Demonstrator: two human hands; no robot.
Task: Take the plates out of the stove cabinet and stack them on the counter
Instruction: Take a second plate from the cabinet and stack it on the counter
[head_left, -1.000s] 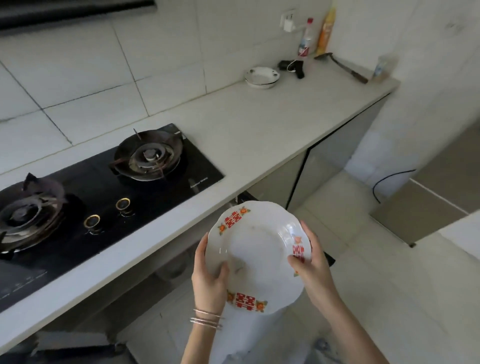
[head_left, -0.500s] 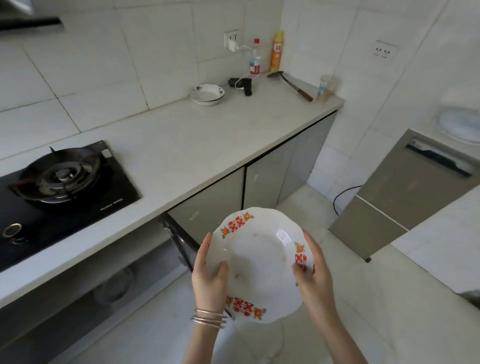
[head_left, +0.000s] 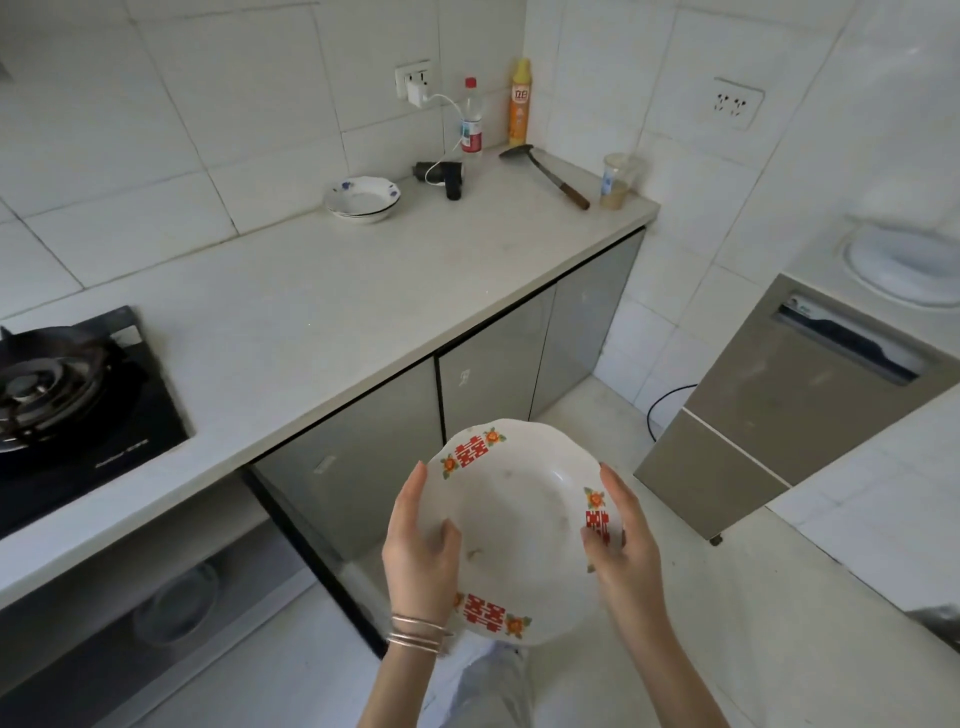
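Note:
I hold a white plate (head_left: 524, 525) with red and orange rim prints in front of me, above the floor and short of the counter edge. My left hand (head_left: 421, 551) grips its left rim, thumb on the inside. My right hand (head_left: 621, 540) grips the right rim. A small stack of white plates with blue flowers (head_left: 362, 200) rests on the pale counter (head_left: 322, 312) near the back wall. The open stove cabinet (head_left: 156, 597) lies at lower left, with a dim round dish (head_left: 176, 605) on its shelf.
A black gas stove (head_left: 62, 389) is set into the counter at left. Two bottles (head_left: 470, 124), a charger cable, a black device (head_left: 447, 174), a spatula (head_left: 550, 174) and a plastic cup (head_left: 617, 179) crowd the far right corner. A grey appliance (head_left: 779, 405) stands at right.
The view has swung right along the counter, away from the stove. The plate stays held in both hands at the same height in front of me.

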